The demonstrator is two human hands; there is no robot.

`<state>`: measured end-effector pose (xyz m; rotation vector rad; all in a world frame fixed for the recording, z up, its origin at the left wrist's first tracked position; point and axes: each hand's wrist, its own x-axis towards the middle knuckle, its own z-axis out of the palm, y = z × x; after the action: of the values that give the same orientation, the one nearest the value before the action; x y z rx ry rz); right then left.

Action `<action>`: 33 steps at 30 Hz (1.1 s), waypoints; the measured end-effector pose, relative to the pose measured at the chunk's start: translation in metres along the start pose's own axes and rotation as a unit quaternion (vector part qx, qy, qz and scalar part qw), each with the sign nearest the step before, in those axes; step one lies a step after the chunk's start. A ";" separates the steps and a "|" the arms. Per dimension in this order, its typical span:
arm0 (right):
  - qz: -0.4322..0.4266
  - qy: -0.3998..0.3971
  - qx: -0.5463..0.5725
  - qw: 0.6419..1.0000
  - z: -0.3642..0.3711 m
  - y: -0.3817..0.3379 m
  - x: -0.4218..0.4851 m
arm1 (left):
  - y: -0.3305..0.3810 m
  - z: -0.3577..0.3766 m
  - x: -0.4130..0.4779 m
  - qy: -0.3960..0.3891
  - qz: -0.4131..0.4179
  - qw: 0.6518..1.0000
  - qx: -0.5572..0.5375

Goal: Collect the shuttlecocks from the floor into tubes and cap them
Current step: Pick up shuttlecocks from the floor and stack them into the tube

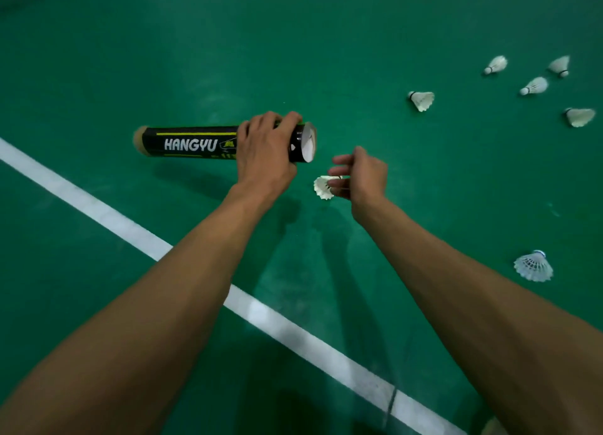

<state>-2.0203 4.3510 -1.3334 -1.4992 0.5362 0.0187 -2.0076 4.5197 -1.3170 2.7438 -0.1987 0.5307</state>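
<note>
A black shuttlecock tube (192,142) marked HANGYU is held level above the green floor, its open mouth (308,142) pointing right. My left hand (266,147) grips the tube near that mouth. Just below and right of the mouth, my right hand (359,178) pinches a white feather shuttlecock (323,187) by its cork end, the feather skirt facing left. White feathers show inside the tube's mouth. Several more white shuttlecocks lie on the floor at the far right, the nearest of them (421,100) beyond my right hand.
A white court line (107,214) runs diagonally from the left edge to the lower right, under my forearms. A mesh-skirted shuttlecock (534,266) lies alone at the right. The tube's left end carries a tan cap (139,140).
</note>
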 end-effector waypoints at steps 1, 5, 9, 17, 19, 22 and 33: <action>-0.022 0.034 -0.112 0.993 -0.002 0.013 0.010 | -0.007 0.001 -0.001 -0.003 -0.011 1.000 0.013; -0.083 -0.089 -0.511 0.851 -0.007 0.050 0.042 | -0.023 0.011 -0.009 -0.029 -0.022 0.999 0.024; -0.088 -0.199 -0.635 0.741 0.005 0.062 0.077 | -0.018 0.024 -0.011 -0.054 -0.025 0.997 0.048; -0.154 -0.164 -0.487 0.844 0.020 0.057 0.108 | 0.003 0.028 -0.005 -0.051 -0.056 0.993 0.091; -0.172 -0.131 -0.389 0.895 0.010 0.039 0.108 | 0.008 0.026 -0.001 -0.065 -0.079 0.990 0.095; -0.201 -0.053 -0.246 0.946 -0.006 -0.012 0.119 | 0.017 0.013 0.016 -0.080 -0.135 0.984 0.087; -0.376 -0.254 -0.150 0.879 -0.020 -0.156 0.106 | 0.086 -0.055 0.132 -0.035 -0.172 0.982 0.072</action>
<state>-1.8810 4.2839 -1.2230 -1.8344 -0.5155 -0.1136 -1.9220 4.4493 -1.1922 2.8492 0.3044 0.3644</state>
